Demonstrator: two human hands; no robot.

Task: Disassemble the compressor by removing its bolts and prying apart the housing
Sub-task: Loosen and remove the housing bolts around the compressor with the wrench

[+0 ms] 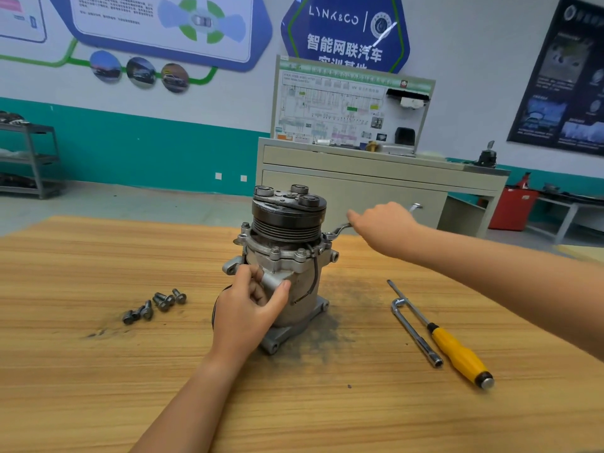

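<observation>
A grey metal compressor (pixel 295 256) stands upright on the wooden table (pixel 98 371), its black pulley on top. My left hand (pixel 250 308) grips a lug on the front of its housing. My right hand (pixel 382 223) holds a ring wrench (pixel 340 229) whose ring sits on a bolt at the right of the flange. Two flange bolts (pixel 287 253) show at the front. Several removed bolts (pixel 153 305) lie loose on the table, left of the compressor.
A yellow-handled screwdriver (pixel 457 349) and an L-shaped socket wrench (pixel 415 331) lie to the right of the compressor. Dark grime dusts the table around its base. A beige training cabinet (pixel 376 188) stands beyond the table's far edge.
</observation>
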